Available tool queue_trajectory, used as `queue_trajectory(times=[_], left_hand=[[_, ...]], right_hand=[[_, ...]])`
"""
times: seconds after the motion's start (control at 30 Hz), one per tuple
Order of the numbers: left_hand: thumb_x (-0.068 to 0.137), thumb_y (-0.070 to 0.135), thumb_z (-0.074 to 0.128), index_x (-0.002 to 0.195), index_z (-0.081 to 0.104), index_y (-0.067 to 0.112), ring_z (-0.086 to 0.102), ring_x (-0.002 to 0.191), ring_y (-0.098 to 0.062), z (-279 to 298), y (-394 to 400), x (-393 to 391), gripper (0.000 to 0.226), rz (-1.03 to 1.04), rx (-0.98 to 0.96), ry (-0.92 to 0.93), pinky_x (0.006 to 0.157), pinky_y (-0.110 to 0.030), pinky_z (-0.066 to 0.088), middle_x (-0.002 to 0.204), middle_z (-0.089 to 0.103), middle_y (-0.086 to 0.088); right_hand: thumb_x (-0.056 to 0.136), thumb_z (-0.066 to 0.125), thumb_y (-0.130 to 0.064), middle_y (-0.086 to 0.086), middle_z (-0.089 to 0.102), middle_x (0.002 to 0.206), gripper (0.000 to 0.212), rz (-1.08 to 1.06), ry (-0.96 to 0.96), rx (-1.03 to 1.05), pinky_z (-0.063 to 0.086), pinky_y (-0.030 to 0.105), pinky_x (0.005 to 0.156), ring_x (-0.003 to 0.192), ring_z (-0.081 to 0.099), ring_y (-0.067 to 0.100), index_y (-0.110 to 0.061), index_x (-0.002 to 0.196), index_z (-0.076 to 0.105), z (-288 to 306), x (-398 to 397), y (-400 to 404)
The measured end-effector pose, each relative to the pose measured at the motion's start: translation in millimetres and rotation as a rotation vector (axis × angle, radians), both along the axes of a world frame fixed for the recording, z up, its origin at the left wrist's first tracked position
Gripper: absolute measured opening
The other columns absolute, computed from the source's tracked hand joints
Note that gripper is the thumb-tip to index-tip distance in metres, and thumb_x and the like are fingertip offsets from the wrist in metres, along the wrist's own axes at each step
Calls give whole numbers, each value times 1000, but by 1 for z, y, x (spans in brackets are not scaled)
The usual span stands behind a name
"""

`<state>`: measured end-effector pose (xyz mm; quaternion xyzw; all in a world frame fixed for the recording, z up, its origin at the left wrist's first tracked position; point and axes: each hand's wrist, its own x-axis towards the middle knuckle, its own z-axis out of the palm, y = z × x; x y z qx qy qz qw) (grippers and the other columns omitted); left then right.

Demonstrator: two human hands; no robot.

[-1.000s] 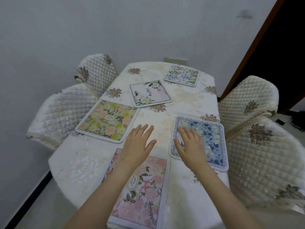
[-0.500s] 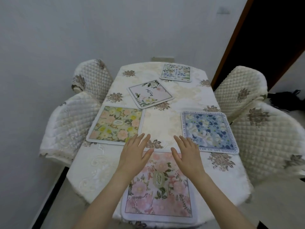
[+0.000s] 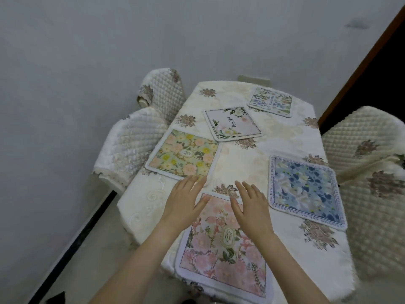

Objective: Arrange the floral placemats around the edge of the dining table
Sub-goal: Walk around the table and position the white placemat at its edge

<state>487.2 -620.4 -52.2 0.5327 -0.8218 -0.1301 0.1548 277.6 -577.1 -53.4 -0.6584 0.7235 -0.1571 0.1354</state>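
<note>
Both hands flat, fingers straight and spread, grasping nothing. Left hand [image 3: 184,202]: lower centre of the frame, palm down, thumb at the upper left corner of the pink placemat, fingertips reaching the near corner of the yellow placemat; whether it touches either cannot be told. Right hand [image 3: 252,207]: just right of the left hand, palm down over the top edge of the pink placemat.

Pink placemat [image 3: 221,255]: lower centre, at the near edge of the table, oval label in its middle, white border.

Yellow placemat [image 3: 184,154]: centre left, along the left edge of the table, yellow and pink flowers on green.

Blue placemat [image 3: 306,191]: centre right, along the right edge, blue blossoms inside a border of lettering, set slightly askew.

White placemat [image 3: 232,123]: upper centre, turned at an angle, script lettering with flowers at its corners; lies inward from the left edge.

Far placemat [image 3: 270,102]: upper centre right, at the far end, small blue and green flowers.

Table [image 3: 241,163]: cream cloth with brown flower clusters, running from bottom centre to upper centre.

Chairs: quilted cream covers, two at left [image 3: 131,145], two at right [image 3: 361,150].

Wall [image 3: 109,51]: pale grey, upper half of the frame.
</note>
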Motion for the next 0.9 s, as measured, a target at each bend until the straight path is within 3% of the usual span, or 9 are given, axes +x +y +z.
queue_trajectory(times=[0.43,0.9], left_hand=[[94,55,28,143,31,27,30,137,-22,16,-6,110,56,214,-77,-18,114,-38,22,148,39,-2],[91,52,29,142,34,25,25,140,-23,6,-49,349,58,139,-40,-9,115,-36,11,149,37,-2]], right_hand=[[97,32,-48,2,35,152,53,274,22,-58,23,46,115,143,24,26,-28,146,29,14,111,-57],[97,35,-45,1,40,149,52,185,91,-12,28,47,113,140,30,27,-25,145,33,-12,341,-84]])
